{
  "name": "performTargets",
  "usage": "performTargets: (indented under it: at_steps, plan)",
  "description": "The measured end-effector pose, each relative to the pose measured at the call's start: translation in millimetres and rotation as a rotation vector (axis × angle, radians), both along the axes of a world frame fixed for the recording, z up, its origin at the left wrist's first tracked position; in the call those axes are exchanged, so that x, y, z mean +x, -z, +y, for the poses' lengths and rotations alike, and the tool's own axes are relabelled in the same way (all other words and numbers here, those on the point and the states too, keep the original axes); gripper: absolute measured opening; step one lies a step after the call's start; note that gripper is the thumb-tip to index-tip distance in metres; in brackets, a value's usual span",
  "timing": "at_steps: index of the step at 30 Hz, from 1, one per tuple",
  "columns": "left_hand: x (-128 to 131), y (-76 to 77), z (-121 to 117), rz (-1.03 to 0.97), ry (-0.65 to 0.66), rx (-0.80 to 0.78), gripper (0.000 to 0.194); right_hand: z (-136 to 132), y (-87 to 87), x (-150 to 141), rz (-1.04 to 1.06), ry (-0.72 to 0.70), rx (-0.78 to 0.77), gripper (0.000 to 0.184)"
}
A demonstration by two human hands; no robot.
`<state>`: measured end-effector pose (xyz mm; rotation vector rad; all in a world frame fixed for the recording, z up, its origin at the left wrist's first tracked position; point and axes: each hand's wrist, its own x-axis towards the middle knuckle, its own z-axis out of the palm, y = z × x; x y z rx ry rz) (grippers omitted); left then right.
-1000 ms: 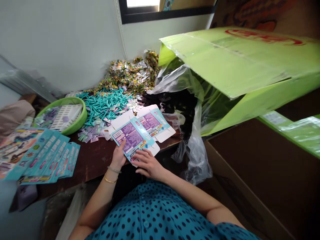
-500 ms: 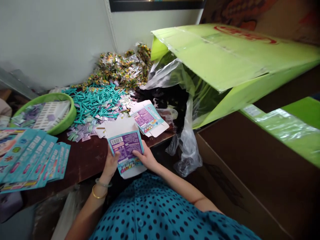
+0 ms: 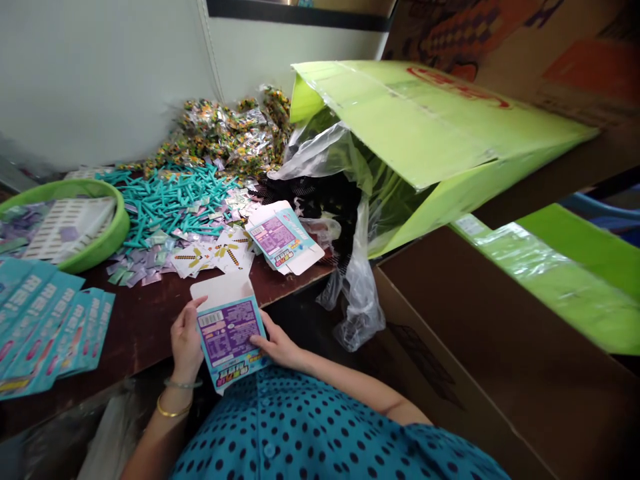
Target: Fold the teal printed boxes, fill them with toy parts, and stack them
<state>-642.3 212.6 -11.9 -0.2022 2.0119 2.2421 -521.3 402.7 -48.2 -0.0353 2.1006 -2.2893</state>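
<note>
The turquoise-and-purple printed cardboard carton (image 3: 233, 330) has moved clear of the second turquoise carton (image 3: 286, 240), toward you, off the dark-brown desk (image 3: 143, 323); your right hand (image 3: 283, 345) pinches its right side; your left hand (image 3: 187, 340) touches its left edge, closure indeterminate; separate handling appears possible.

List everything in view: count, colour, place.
table: one, brown, middle
held box: one, teal and purple, lower centre
flat boxes: count unclear, same colours, table edge
overlapping boxes: several, teal, left
basin: one, green, left
packets: many, purple and green, table
sticks: many, teal, behind packets
cards: several, white, beside packets
wrapped pieces: many, yellow and black, rear
open box: one, light green, right
plastic: uncounted, clear, right
cartons: count unclear, brown, right
shirt: one, dotted teal, bottom
bangles: two, gold and greenish, left arm
left hand: one, box's left edge
right hand: one, box's right edge
</note>
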Motion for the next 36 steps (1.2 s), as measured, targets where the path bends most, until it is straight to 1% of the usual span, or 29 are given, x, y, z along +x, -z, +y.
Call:
performTargets:
  at_steps: [2, 4, 6, 8, 9, 10, 12, 13, 14, 16, 19, 21, 23, 26, 28, 29, 31, 33, 34, 36]
  plan:
    - [-2, -0.2, -3, -0.079, -0.04, 0.095, 0.051, -1, 0.5, -1, -0.014, -0.036, 0.002, 0.078]
    - [-2, -0.4, -5, -0.11, -0.055, 0.165, 0.049, -2, 2.4, -2, -0.014, -0.051, 0.012, 0.079]
    - [0, -0.6, -5, -0.089, -0.079, 0.193, 0.045, -3, 5.7, -2, -0.015, -0.075, 0.022, 0.079]
    - [2, -2.2, -4, -0.042, -0.118, 0.189, 0.043, -2, 9.5, -1, -0.017, -0.102, 0.036, 0.078]
    - [3, -3.9, -2, -0.04, -0.129, 0.193, 0.047, -1, 10.9, -1, -0.016, -0.107, 0.055, 0.078]
    - [3, -6.3, -1, -0.064, -0.124, 0.207, 0.056, 1, 11.6, -1, -0.017, -0.096, 0.081, 0.078]
    - [2, -12.6, 1, -0.169, -0.077, 0.25, 0.075, 7, 9.8, -3, -0.01, -0.023, 0.141, 0.082]
    - [1, -16.3, 2, -0.231, -0.038, 0.267, 0.08, 10, 6.9, -5, 0.004, 0.027, 0.171, 0.083]
    - [-1, -19.9, 2, -0.286, 0.004, 0.273, 0.082, 14, 2.9, -9, 0.028, 0.071, 0.202, 0.083]
    - [-5, -26.1, -1, -0.358, 0.084, 0.269, 0.081, 21, -7.4, -17, 0.091, 0.118, 0.255, 0.074]
    - [-12, -30.6, -6, -0.45, 0.194, 0.267, 0.077, 28, -20.4, -30, 0.117, 0.118, 0.287, 0.055]
    - [-15, -29.9, -10, -0.528, 0.229, 0.257, 0.074, 28, -23.0, -36, 0.091, 0.118, 0.264, 0.052]
    - [-16, -27.4, -12, -0.574, 0.233, 0.243, 0.072, 28, -21.2, -38, 0.072, 0.106, 0.244, 0.051]
    - [-15, -23.1, -10, -0.56, 0.225, 0.245, 0.071, 29, -16.9, -38, 0.061, 0.077, 0.225, 0.056]
    - [-14, -20.9, -6, -0.552, 0.239, 0.256, 0.07, 29, -17.1, -37, 0.064, 0.1, 0.216, 0.06]
    - [-14, -19.9, -3, -0.555, 0.251, 0.255, 0.069, 30, -18.4, -37, 0.067, 0.123, 0.214, 0.058]
    - [-15, -17.9, 0, -0.566, 0.281, 0.25, 0.066, 30, -22.7, -37, 0.072, 0.162, 0.215, 0.043]
    - [-17, -15.2, 3, -0.581, 0.309, 0.251, 0.063, 30, -27.2, -38, 0.074, 0.161, 0.225, 0.027]
    - [-19, -13.7, 3, -0.591, 0.318, 0.257, 0.06, 30, -28.8, -39, 0.074, 0.153, 0.233, 0.023]
    - [-21, -10.6, 4, -0.607, 0.339, 0.28, 0.055, 29, -30.1, -41, 0.069, 0.152, 0.253, 0.02]
